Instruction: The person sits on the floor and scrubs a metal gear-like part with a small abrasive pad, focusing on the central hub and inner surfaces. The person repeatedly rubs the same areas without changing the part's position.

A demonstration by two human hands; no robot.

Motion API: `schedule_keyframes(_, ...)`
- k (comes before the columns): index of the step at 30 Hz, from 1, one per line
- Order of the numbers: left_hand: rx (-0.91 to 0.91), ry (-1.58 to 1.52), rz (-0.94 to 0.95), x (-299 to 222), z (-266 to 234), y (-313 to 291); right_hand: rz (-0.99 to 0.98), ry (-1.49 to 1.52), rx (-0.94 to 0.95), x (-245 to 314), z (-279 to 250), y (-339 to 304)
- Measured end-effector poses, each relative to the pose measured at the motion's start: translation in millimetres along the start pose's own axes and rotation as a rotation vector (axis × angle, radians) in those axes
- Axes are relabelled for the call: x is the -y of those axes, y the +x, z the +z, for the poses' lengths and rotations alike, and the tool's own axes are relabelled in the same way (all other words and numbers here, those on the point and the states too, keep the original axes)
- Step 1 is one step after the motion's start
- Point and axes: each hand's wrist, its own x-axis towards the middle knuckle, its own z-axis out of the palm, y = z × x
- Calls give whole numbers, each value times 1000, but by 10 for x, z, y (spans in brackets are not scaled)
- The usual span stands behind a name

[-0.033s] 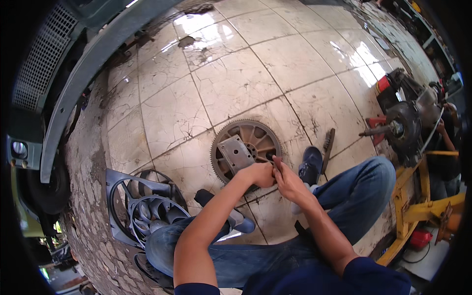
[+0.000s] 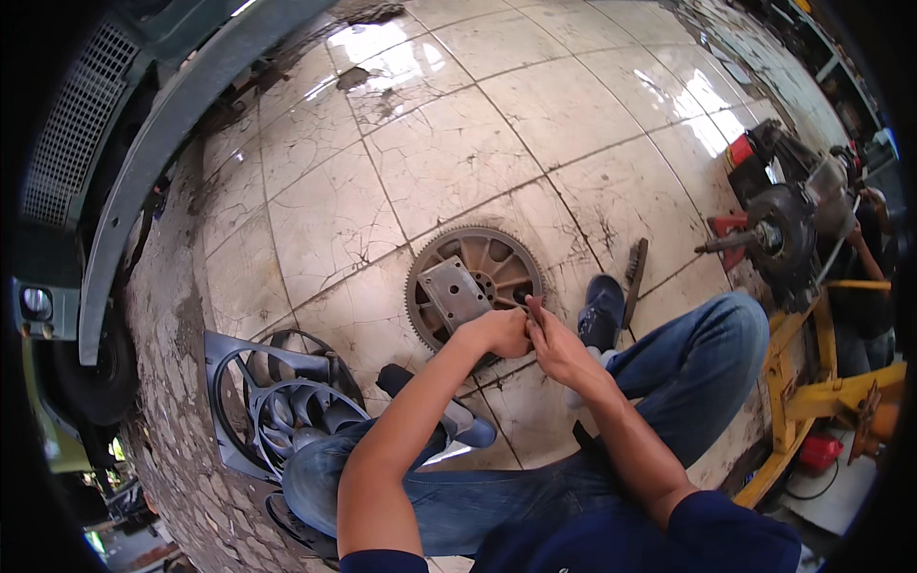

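A toothed flywheel (image 2: 516, 261) lies flat on the tiled floor in front of me. Across its left half rests a rectangular grey metal plate (image 2: 455, 290) with several holes. My left hand (image 2: 499, 332) is closed at the near right edge of the plate, its fingertips meeting my other hand; what it grips is hidden. My right hand (image 2: 560, 351) pinches a small, flat, brownish piece (image 2: 534, 307) that sticks up between thumb and fingers, too small to name surely. Both hands are over the flywheel's near right rim.
A brush (image 2: 635, 271) lies beside my right shoe (image 2: 602, 307). By my left knee sits a fan shroud (image 2: 229, 401). Right stand a gearbox-like assembly (image 2: 778, 239) and a yellow metal frame (image 2: 788, 415); another person's arm (image 2: 867, 253) shows behind. A vehicle bumper (image 2: 143, 162) curves at left.
The view has shifted slightly, so the floor and flywheel appear a little higher. My hands stay together over the flywheel's near rim.
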Motion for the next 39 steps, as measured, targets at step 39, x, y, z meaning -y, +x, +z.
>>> schedule_keyframes(39,50,68,-8,118,-153,74,-13,-5,-50,-34,-52,59)
